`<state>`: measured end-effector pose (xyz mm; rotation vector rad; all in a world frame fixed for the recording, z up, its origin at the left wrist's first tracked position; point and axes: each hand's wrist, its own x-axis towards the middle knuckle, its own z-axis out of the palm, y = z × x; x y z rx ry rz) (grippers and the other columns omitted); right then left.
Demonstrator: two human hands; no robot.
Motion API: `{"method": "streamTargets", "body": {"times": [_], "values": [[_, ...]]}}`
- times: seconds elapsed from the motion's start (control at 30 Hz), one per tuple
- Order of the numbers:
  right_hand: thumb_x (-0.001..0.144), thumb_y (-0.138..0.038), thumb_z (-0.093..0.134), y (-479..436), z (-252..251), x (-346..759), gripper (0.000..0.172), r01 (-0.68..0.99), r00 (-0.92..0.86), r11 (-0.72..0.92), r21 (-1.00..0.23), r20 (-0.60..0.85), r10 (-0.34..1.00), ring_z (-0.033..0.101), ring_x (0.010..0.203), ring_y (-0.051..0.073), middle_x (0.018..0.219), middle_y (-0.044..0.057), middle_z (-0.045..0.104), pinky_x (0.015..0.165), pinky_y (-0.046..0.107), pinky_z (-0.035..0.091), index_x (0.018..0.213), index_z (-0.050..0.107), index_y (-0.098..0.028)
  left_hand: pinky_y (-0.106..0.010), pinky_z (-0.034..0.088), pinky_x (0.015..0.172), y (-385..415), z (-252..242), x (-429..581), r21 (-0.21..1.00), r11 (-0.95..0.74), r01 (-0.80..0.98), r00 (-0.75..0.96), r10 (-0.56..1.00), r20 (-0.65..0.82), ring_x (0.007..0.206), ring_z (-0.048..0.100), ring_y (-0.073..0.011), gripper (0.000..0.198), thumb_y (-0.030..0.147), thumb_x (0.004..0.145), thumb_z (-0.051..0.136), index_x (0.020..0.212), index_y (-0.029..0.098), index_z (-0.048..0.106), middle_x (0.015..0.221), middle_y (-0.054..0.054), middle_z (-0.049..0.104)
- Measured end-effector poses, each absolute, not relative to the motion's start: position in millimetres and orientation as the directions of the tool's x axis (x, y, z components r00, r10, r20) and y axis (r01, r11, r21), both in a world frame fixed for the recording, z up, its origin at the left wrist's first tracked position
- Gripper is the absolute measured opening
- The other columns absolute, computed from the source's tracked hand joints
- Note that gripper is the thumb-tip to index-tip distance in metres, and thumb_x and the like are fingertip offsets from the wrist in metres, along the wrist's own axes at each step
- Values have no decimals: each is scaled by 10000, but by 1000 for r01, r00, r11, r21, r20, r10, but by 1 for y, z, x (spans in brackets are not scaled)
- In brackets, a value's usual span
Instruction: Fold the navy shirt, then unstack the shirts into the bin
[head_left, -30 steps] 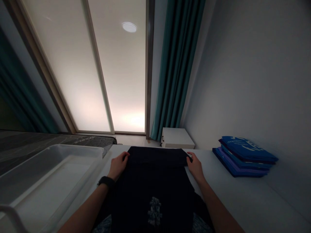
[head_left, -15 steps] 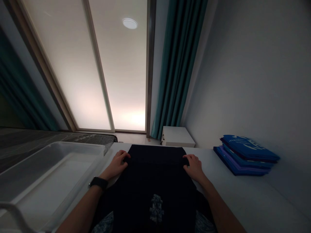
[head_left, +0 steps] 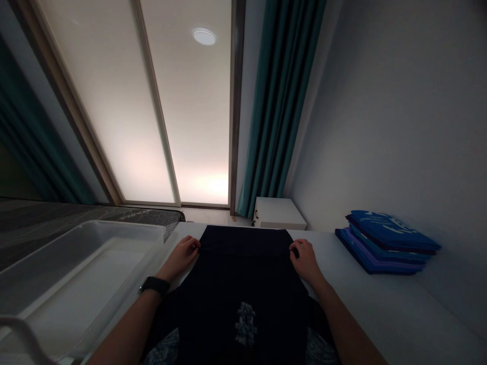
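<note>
A dark navy garment (head_left: 245, 268) lies spread on the white table (head_left: 327, 253) in front of me. It has a pale blue patterned patch in its middle, and patterned cloth shows low on both sides. My left hand (head_left: 185, 253), with a black watch (head_left: 154, 286) on its wrist, pinches the garment's left edge near the far end. At the opposite edge, my right hand (head_left: 304, 259) pinches the cloth level with the left one. The fingers of both hands are closed on the fabric.
To the left stands a translucent plastic bin (head_left: 125, 230). A stack of folded blue and purple clothes (head_left: 388, 248) sits at the right by the wall. Beyond the table are a white cabinet (head_left: 279, 213), a teal curtain (head_left: 281, 111) and frosted sliding doors (head_left: 190, 126).
Both hands have shifted slightly, and their fingers have closed more tightly at the garment's side edges. The garment lies almost as before.
</note>
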<state>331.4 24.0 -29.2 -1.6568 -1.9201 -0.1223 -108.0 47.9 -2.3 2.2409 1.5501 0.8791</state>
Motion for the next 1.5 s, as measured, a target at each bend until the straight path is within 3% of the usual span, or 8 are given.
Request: {"method": "streamTargets", "body": {"times": [0.1, 0.23, 0.67, 0.83, 1.03, 1.27, 1.5], "values": [[796, -263, 543, 20, -23, 326, 182, 913, -132, 275, -302, 420, 898, 464, 1110, 248, 1144, 67, 548, 927, 390, 366, 967, 596, -235, -325, 466, 755, 47, 0, -106, 538, -375, 755, 234, 920, 313, 786, 566, -193, 169, 315, 810, 471, 827, 201, 595, 876, -40, 557], [846, -245, 494, 20, -19, 324, 153, 904, -181, 293, -311, 342, 922, 522, 1012, 218, 1042, 50, 609, 874, 362, 380, 944, 610, -236, -321, 466, 725, 47, 0, -106, 550, -345, 760, 208, 932, 297, 753, 562, -191, 203, 352, 832, 455, 827, 205, 595, 843, -34, 560], [780, -54, 397, 21, -21, 331, 224, 939, -41, 186, -291, 442, 896, 497, 894, 202, 902, 58, 551, 801, 309, 372, 826, 563, -196, -303, 420, 689, 47, -3, -108, 468, -354, 810, 192, 914, 359, 709, 552, -176, 130, 255, 796, 417, 808, 202, 536, 809, -20, 563], [697, -26, 434, 22, -23, 332, 237, 954, -4, 126, -274, 407, 913, 481, 874, 197, 883, 46, 520, 781, 298, 357, 794, 559, -202, -348, 388, 762, 43, 2, -105, 348, -294, 890, 182, 930, 320, 830, 561, -225, 102, 209, 723, 470, 777, 210, 556, 823, -29, 596], [682, -16, 425, 24, -23, 333, 251, 933, -9, 168, -319, 444, 896, 483, 892, 196, 889, 41, 505, 798, 302, 360, 780, 553, -208, -311, 409, 723, 47, 1, -109, 438, -319, 840, 176, 926, 335, 760, 558, -196, 95, 224, 750, 446, 759, 212, 539, 796, -21, 583], [726, -22, 449, 22, -25, 332, 232, 963, 72, 24, -268, 341, 937, 481, 919, 203, 933, 47, 509, 769, 306, 325, 776, 583, -204, -356, 363, 790, 44, 2, -107, 361, -264, 895, 162, 944, 289, 858, 568, -234, 119, 217, 732, 475, 776, 223, 586, 832, -24, 618], [775, -12, 401, 15, -19, 331, 275, 967, 123, -31, -253, 358, 926, 484, 894, 215, 905, 57, 551, 722, 321, 307, 748, 590, -210, -348, 365, 780, 44, 3, -106, 367, -276, 888, 174, 942, 287, 850, 560, -236, 110, 225, 736, 477, 762, 224, 583, 786, -20, 632]]}}
